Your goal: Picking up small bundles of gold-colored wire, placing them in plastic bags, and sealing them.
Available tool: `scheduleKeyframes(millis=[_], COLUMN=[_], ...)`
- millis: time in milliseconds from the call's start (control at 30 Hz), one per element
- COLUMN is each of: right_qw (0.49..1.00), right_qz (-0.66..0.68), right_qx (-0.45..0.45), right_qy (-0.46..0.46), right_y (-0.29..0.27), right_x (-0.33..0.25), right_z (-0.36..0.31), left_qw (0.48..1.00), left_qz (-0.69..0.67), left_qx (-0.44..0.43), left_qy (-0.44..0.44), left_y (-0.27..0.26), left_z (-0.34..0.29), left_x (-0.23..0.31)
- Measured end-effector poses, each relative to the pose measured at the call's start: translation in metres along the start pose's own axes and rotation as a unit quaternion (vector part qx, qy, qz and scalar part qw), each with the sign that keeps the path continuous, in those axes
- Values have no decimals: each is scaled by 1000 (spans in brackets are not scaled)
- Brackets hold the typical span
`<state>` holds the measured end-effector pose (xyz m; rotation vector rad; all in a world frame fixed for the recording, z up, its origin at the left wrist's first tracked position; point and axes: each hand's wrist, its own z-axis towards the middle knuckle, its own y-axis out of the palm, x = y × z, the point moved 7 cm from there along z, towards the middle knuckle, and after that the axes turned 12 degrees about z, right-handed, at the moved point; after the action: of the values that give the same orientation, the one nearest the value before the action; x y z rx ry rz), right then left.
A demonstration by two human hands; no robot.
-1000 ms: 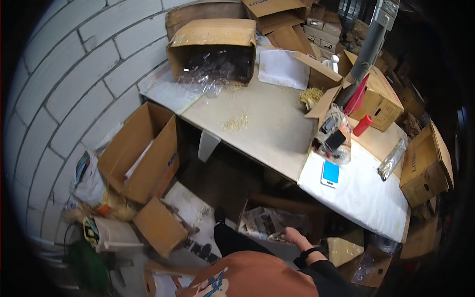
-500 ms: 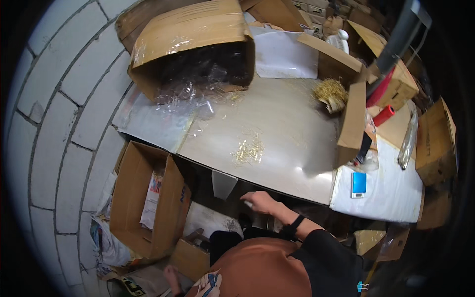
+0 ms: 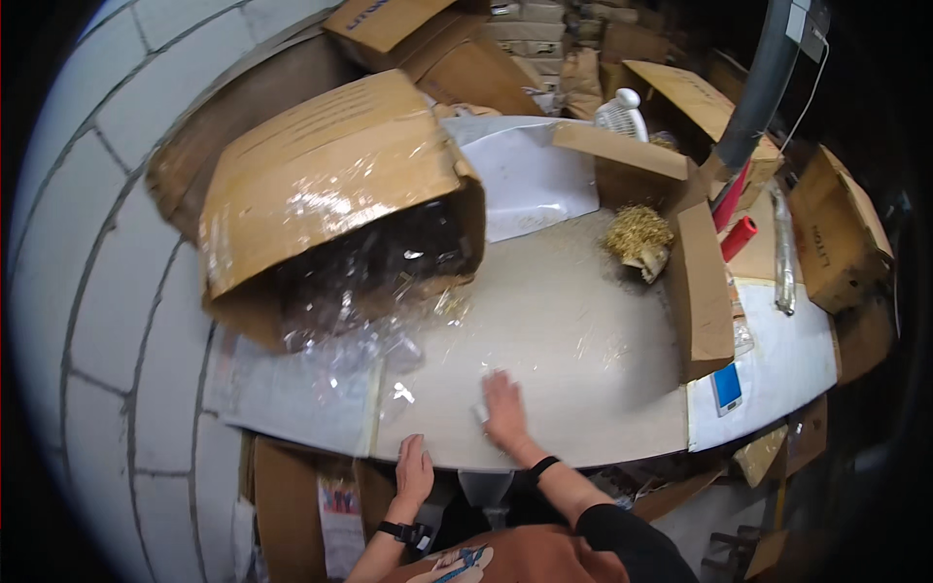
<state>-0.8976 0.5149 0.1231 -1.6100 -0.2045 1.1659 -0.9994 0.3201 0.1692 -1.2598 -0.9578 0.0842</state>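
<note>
While a pale block wall (image 3: 117,291) runs up the left side, a broad light-grey table (image 3: 554,325) fills the middle of the view, its near edge curving just ahead of the person's body. On its left half a large brown carton (image 3: 321,170) lies with its dark mouth turned toward the person, and at the right a smaller open box (image 3: 707,291) stands with its flaps spread. Behind, between these two, a white sheet (image 3: 530,175) covers part of the surface. Clear plastic pieces (image 3: 374,340) spill from the large carton's mouth onto the table, ahead of the left hand. Against the smaller box rests a heap of gold shreds (image 3: 637,231). The right hand (image 3: 503,413) is over the bare tabletop near the front edge, back upward and fingers stretched forward; a pale scrap (image 3: 480,414) shows at its thumb side, though whether it is gripped cannot be told. The left hand (image 3: 415,469) is at the near edge, fingers together and extended, with nothing visible in it; contact with the table is unclear. Farther right are a blue-faced device (image 3: 727,389) and a red cylinder (image 3: 739,239).
</note>
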Motion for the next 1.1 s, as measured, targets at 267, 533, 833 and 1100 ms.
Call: scheduleKeyframes(millis=[267, 533, 833, 1100], right_qw=[981, 969, 991, 940], right_qz=[187, -37, -64, 281], right_qx=[-12, 178, 87, -189], right_qy=[-57, 170, 74, -43], right_y=[14, -162, -81, -42], right_x=[-33, 178, 149, 33], right_z=[43, 299, 266, 145], left_qw=[992, 981, 973, 969], left_qz=[61, 154, 199, 219], left_qx=[-38, -68, -59, -63], left_qy=[107, 101, 100, 98], left_y=[28, 38, 37, 43], left_z=[97, 110, 109, 110], left_x=[-2, 1, 5, 7])
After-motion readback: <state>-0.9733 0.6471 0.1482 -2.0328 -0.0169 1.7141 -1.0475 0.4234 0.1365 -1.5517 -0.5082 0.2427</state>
